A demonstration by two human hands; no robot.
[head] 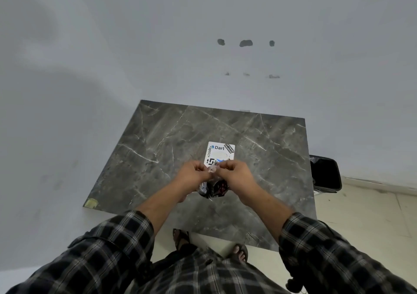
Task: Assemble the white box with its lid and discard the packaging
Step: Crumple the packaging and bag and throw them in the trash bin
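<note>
A white box covered with stickers, one reading "Dart", lies flat on the dark marble table, just beyond my hands. My left hand and my right hand meet above the table, both pinching the top of a crinkled plastic package. The package is clear at the top and dark lower down, hanging between my wrists. Whether the box carries its lid cannot be told from this view.
A black bin lined with a bag stands on the floor at the table's right edge. A grey wall rises behind the table. My feet in sandals stand at the near edge. A yellowish patch marks the table's near left corner.
</note>
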